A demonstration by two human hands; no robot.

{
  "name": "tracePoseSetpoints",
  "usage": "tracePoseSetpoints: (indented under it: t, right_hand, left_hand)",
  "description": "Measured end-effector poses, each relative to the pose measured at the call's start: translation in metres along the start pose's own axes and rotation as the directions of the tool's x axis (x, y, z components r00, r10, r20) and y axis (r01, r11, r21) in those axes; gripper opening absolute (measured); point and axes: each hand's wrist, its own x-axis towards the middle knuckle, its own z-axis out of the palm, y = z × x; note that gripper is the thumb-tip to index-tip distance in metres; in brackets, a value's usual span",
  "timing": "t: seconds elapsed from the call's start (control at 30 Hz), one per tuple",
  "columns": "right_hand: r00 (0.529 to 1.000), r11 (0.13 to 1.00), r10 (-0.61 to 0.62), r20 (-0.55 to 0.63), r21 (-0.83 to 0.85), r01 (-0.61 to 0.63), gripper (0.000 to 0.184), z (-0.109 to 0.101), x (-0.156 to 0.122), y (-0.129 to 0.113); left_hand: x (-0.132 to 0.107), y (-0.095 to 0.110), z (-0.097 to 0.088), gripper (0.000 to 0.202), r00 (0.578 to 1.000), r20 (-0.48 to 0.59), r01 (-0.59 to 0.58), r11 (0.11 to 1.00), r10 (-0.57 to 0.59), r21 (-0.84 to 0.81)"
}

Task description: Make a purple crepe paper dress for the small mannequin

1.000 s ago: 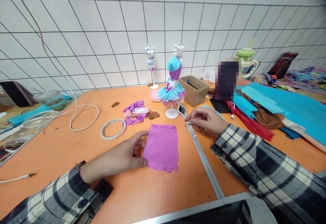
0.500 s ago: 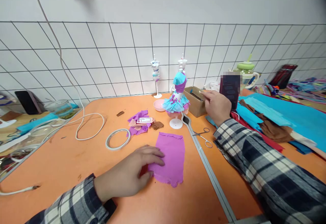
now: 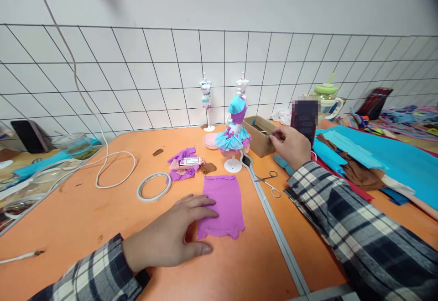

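Observation:
My left hand [image 3: 171, 232] lies with fingers apart, fingertips on the left side of a purple rectangle of cloth [image 3: 226, 209]. The cloth has a ragged near edge. At the right rim of a small cardboard box [image 3: 262, 143], my right hand [image 3: 290, 145] has thumb and fingers pinched together. Whatever sits between them is too small to make out. Left of the box stands a small dress form [image 3: 234, 136] in a blue and purple ruffled dress. Small scissors [image 3: 270, 184] lie partly open below the box, beside a grey metal strip [image 3: 277, 228].
A roll of tape [image 3: 153, 197], purple scraps under a labelled packet [image 3: 188, 161], and a pink dish [image 3: 210, 141] lie left of the dress form. Another dress form [image 3: 205, 102] stands near the wall. A phone [image 3: 304, 120] and blue cloth [image 3: 407, 155] are at right; a white cable [image 3: 116, 186] at left.
My right hand has drawn its fingers into a pinch at the box's rim. The left thumb has moved away from the fingers, and the cloth's near edge has shifted. The view has moved slightly.

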Motion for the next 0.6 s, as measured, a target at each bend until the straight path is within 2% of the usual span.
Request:
tracePoseSetpoints:
  t: [0.1, 0.2, 0.3, 0.37, 0.4, 0.43, 0.5, 0.53, 0.57, 0.6]
  right_hand:
    - [0.999, 1.000, -0.010, 0.031, -0.006, 0.010, 0.023, -0.001, -0.002, 0.005]
    - [0.999, 1.000, -0.009, 0.040, -0.012, 0.009, 0.028, -0.006, -0.002, 0.005]
    - [0.999, 0.996, -0.036, -0.001, 0.076, 0.035, 0.031, -0.019, -0.006, -0.010]
    - [0.987, 0.967, -0.155, 0.043, 0.213, 0.143, 0.022, -0.030, -0.016, -0.030]
    - [0.955, 0.921, -0.275, 0.109, 0.315, 0.230, 0.017, -0.036, -0.024, -0.042]
    - [0.883, 0.848, -0.425, 0.200, 0.430, 0.311, 0.015, -0.041, -0.033, -0.055]
    - [0.670, 0.685, -0.671, 0.318, 0.613, 0.394, 0.012, -0.047, -0.054, -0.079]
    - [0.582, 0.638, -0.731, 0.355, 0.657, 0.401, 0.014, -0.049, -0.064, -0.088]
    - [0.521, 0.625, -0.757, 0.395, 0.671, 0.400, 0.015, -0.050, -0.073, -0.096]
    - [0.481, 0.623, -0.767, 0.425, 0.672, 0.400, 0.018, -0.050, -0.081, -0.102]
  left_hand:
    - [0.001, -0.004, 0.002, 0.062, 1.000, -0.009, 0.015, 1.000, -0.015, -0.001]
    - [0.002, -0.005, 0.003, 0.059, 0.996, -0.017, 0.082, 0.997, -0.082, -0.006]
    - [0.004, -0.003, 0.003, 0.047, 0.990, -0.048, 0.133, 0.991, -0.134, -0.020]
    - [0.005, -0.001, 0.003, 0.041, 0.986, -0.073, 0.147, 0.989, -0.148, -0.016]
    - [0.006, 0.000, 0.003, 0.040, 0.985, -0.084, 0.151, 0.989, -0.151, -0.011]
    - [0.007, 0.000, 0.003, 0.040, 0.984, -0.094, 0.153, 0.988, -0.153, -0.006]
    - [0.007, 0.000, 0.004, 0.040, 0.983, -0.107, 0.151, 0.989, -0.149, 0.007]
    - [0.007, -0.001, 0.004, 0.041, 0.984, -0.111, 0.143, 0.990, -0.141, 0.015]
    - [0.007, -0.001, 0.005, 0.041, 0.985, -0.114, 0.134, 0.991, -0.130, 0.025]
    - [0.007, -0.002, 0.005, 0.041, 0.986, -0.114, 0.124, 0.992, -0.119, 0.038]
